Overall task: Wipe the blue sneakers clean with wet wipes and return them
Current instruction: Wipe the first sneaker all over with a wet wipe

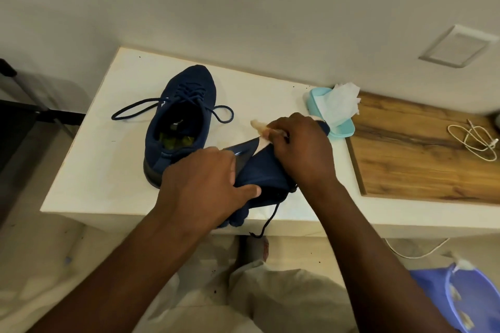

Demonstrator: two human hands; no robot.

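R hand (300, 149) fingers (278, 132) curled tight round a crumpled, soiled wipe (261, 127), pressing it to the glossy dark sole edge of the held sneaker (259, 170). L hand (205, 184) grips that shoe's heel end, fingers (224, 161) over the sole, thumb on the navy knit upper. Shoe lies on its side at the front edge of the bench (108, 170), lace hanging off.

Second sneaker (184, 105) stands upright just beside it, same knit, laces loose, smooth black heel. Bench top is flat, white, matte.

Teal plastic wipes pack (341, 131) near R hand w/ a rumpled white sheet (341, 100) sticking out. Wood-grain panel (419, 165) to the right carries a coiled white cable (476, 140). Blue plastic tub (465, 303) on the floor.
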